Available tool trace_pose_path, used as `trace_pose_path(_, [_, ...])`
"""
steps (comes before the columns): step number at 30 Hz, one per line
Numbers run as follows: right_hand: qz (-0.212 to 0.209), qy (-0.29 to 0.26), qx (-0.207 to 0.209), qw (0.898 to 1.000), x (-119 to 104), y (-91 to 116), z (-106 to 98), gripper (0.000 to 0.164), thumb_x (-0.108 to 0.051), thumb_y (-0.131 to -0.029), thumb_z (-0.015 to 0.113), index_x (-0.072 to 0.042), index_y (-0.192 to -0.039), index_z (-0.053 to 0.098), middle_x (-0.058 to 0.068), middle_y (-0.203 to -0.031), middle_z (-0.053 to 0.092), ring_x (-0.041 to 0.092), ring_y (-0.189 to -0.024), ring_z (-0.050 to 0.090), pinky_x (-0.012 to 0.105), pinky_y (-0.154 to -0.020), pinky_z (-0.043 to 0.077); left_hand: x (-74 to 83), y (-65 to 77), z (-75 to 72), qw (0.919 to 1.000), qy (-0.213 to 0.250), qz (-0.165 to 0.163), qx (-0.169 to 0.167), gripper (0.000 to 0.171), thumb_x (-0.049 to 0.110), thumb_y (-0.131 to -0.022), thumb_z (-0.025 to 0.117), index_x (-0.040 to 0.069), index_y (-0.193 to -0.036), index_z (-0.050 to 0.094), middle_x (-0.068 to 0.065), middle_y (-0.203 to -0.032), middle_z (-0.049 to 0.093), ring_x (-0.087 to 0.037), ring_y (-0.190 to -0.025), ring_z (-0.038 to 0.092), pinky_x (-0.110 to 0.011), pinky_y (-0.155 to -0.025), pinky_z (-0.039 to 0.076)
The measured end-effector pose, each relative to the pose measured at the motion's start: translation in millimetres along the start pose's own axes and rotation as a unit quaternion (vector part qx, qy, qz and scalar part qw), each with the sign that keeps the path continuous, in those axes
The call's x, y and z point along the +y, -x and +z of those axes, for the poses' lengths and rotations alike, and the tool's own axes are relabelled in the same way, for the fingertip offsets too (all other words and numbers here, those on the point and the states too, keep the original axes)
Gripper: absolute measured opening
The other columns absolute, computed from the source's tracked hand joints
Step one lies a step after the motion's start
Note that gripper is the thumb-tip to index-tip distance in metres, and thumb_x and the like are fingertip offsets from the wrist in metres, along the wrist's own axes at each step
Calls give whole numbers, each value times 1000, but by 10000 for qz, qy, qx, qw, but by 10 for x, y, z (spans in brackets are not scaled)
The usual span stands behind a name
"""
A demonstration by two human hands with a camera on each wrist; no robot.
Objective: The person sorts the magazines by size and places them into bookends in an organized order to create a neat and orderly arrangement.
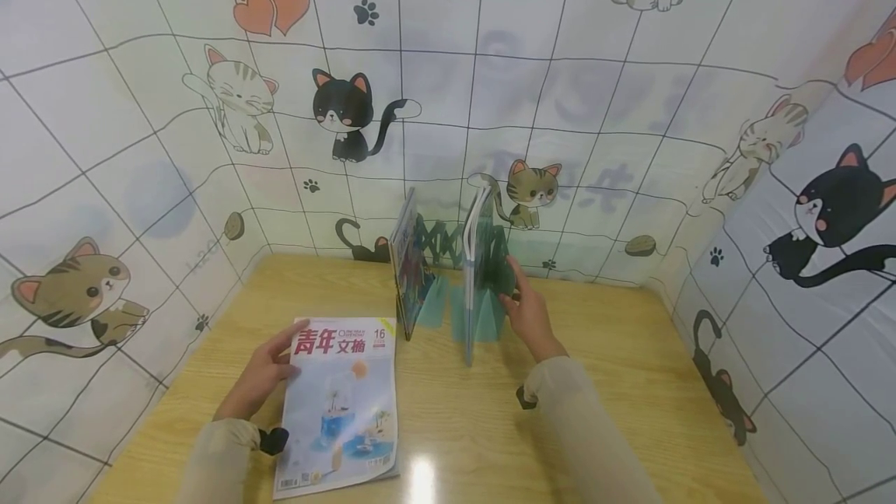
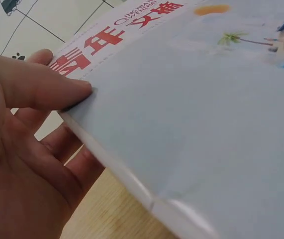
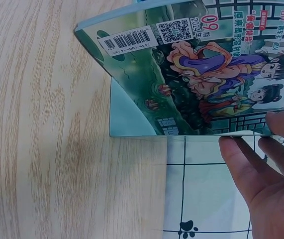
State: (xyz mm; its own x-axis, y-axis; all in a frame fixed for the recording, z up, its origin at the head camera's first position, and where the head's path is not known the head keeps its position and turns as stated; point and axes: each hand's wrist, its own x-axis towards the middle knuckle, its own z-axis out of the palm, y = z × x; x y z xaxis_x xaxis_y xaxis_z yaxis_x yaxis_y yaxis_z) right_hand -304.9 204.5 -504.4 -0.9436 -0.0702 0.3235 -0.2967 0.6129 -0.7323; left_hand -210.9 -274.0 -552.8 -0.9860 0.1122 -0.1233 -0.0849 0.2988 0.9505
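A magazine with red title letters and a pale blue cover (image 1: 336, 403) lies on the table. My left hand (image 1: 255, 376) holds its upper left edge; in the left wrist view the thumb (image 2: 47, 87) is on the cover and the other fingers are below the edge. Further back stands a teal expanding bookend (image 1: 435, 306) with a zigzag middle. My right hand (image 1: 532, 321) is at its right end, gripping the far edge of a standing green illustrated magazine (image 3: 137, 74), thumb on its cover and fingers round the edge. Some fingertips are hidden.
Another upright book or magazine (image 1: 404, 271) leans at the bookend's left side. The wooden table (image 1: 602, 395) is enclosed at the back and both sides by cloth walls (image 1: 448, 99) printed with cats and grid lines.
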Motion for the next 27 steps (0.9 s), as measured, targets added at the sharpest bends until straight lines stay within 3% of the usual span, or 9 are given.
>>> trace_pose_path(7, [-53,-36,-20,10000,-17,1,-9,79,0,-91,65,-29,-154,26,24,-146,42,42,-104,63,42,-70,57,38,28,-9,9998,192,37,5,72,-9,-87,54,30,-147,44,-10,-157,26,-46,-132,38,-54,-98,43])
trace_pose_path(12, [-22,17,-21,10000,-13,-6,-4,78,0,-92,65,-27,-154,26,26,-143,43,42,-104,63,45,-74,57,125,41,-20,9997,76,191,-126,66,-10,-86,55,25,-142,52,-10,-151,38,-41,-129,44,-57,-100,39])
trace_pose_path(19, [13,45,-45,10000,0,-7,-2,77,-2,-92,64,-28,-154,26,27,-143,43,42,-105,62,47,-76,56,243,31,23,9988,-76,411,-268,67,-9,-85,56,28,-140,54,-7,-145,46,-35,-124,51,-55,-100,40])
trace_pose_path(27, [-20,-30,-28,10000,4,-8,-7,77,0,-92,64,-27,-154,27,28,-144,41,43,-105,62,46,-76,56,404,-7,97,9923,-668,1027,-199,66,-13,-82,58,25,-137,58,-6,-139,52,-28,-111,55,-36,-86,50])
